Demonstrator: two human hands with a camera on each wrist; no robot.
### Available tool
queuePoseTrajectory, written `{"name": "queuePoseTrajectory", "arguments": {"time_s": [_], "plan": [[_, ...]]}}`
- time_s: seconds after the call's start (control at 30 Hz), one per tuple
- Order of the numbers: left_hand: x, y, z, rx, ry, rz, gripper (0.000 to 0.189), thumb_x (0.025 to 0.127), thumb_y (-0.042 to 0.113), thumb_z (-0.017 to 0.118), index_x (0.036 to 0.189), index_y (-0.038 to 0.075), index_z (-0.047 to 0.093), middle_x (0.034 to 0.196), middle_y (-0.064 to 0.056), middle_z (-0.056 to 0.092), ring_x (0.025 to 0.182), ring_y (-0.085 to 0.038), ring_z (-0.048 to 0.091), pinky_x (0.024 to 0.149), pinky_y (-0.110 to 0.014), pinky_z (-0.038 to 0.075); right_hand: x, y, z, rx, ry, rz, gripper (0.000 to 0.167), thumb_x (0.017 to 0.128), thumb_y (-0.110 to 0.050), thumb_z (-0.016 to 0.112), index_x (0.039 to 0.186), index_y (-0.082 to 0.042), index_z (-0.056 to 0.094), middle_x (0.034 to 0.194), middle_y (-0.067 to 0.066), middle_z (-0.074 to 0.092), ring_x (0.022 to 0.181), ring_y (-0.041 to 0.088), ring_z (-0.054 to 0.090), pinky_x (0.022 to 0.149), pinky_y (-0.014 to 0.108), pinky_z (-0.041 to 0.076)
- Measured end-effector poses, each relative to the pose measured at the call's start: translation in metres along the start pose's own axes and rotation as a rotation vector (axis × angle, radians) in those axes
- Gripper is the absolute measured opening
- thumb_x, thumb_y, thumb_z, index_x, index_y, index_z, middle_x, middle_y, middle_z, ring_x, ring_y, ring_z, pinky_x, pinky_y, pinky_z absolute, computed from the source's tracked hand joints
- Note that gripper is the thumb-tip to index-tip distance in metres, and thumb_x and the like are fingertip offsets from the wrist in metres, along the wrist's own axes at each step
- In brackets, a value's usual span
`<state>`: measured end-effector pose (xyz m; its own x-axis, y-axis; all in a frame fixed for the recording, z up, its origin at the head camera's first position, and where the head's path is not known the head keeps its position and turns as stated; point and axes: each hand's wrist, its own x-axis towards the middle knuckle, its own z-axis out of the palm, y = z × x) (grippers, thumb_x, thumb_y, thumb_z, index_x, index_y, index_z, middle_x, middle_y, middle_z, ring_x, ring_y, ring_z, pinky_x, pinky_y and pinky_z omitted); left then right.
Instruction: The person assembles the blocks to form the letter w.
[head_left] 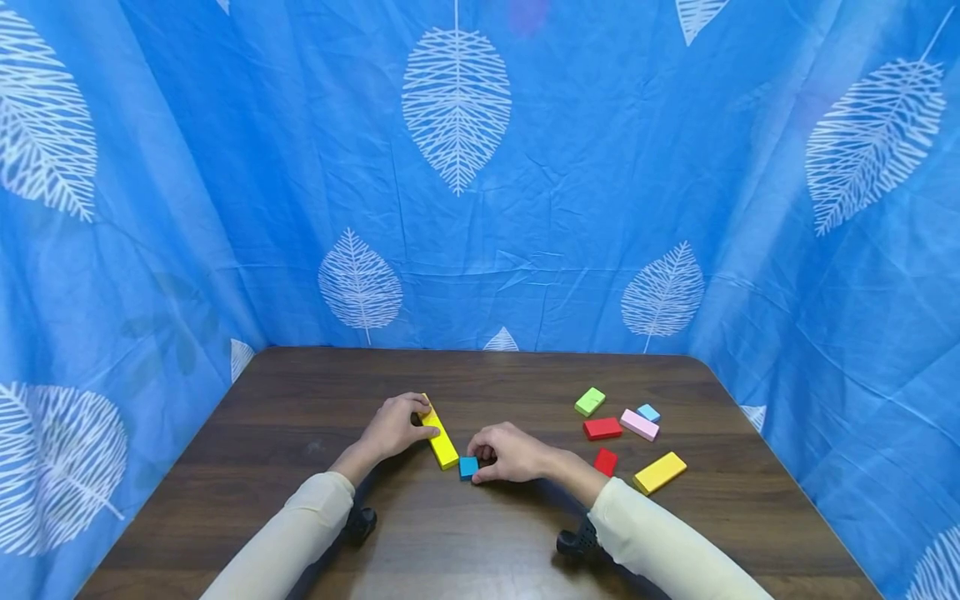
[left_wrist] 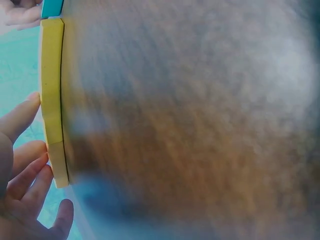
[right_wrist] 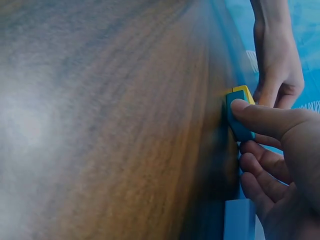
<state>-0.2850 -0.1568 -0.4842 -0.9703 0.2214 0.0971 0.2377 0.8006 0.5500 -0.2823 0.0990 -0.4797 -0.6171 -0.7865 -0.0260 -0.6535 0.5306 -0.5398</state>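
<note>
A long yellow bar (head_left: 442, 446) lies slantwise on the table. In the left wrist view a seam divides it into a longer yellow block (left_wrist: 53, 82) and a shorter yellow block (left_wrist: 59, 165), end to end. My left hand (head_left: 395, 425) rests on them, its thumb on the longer block and its fingertips at the shorter one. At the bar's near end sits a small blue block (head_left: 468, 467). My right hand (head_left: 510, 452) pinches this block between thumb and fingers; in the right wrist view the thumb (right_wrist: 245, 109) presses its near face.
To the right lie a green block (head_left: 590, 402), red blocks (head_left: 602, 429) (head_left: 605, 462), a pink block (head_left: 639, 425), a light blue block (head_left: 648, 412) and a yellow-orange block (head_left: 660, 473). A blue leaf-patterned curtain (head_left: 555, 208) surrounds the brown table (head_left: 450, 542).
</note>
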Motion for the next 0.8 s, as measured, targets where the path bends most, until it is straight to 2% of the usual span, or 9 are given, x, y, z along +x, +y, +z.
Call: {"name": "queuePoseTrajectory", "arguments": {"time_s": [0.8], "plan": [[0.0000,0.0010,-0.0018,-0.021,-0.012,-0.018,0.044,0.087,0.023,0.087,0.123,0.001,0.074,0.132,-0.011,0.065,0.117,-0.030,0.061,0.102,-0.044,0.052,-0.0002,0.0003,0.0070,-0.003,0.013,-0.004,0.030,0.091,-0.029,0.084,0.112,-0.012,0.073,0.095,-0.011,0.060,0.084,0.005,0.055,0.077,0.022,0.051]]}}
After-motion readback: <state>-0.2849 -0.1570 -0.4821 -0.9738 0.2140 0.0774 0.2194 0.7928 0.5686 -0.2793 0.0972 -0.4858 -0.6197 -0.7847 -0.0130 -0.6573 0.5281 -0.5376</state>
